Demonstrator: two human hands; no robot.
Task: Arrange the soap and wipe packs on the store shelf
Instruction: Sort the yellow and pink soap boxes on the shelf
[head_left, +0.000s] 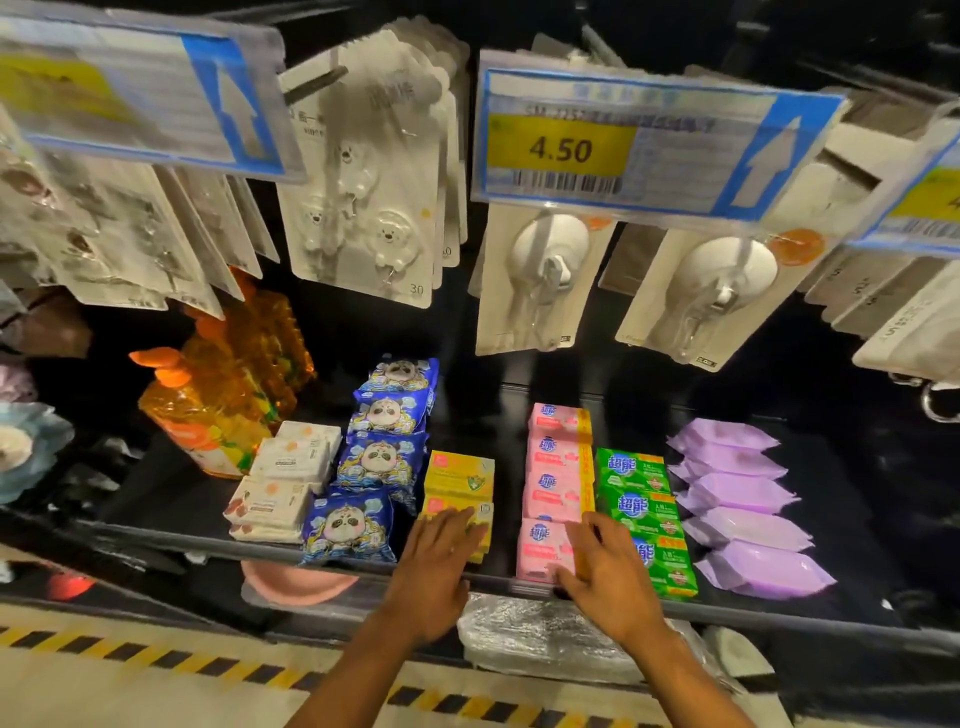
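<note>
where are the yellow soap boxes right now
In the head view the yellow soap boxes sit centrally, between the blue panda packs and the pink soap row; the left hand rests on the front one.

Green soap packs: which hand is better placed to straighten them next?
Probably the right hand: it rests on the pink soap packs, beside the green soap packs; the left hand lies on the yellow soap boxes.

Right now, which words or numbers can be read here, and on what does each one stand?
"4.50": middle price tag.
"30": bear hook card, lower corner.
"超能": green soap packs and pink soap packs.
Too blurred: left price tag, line above 4.50, small print on all packs.
</note>
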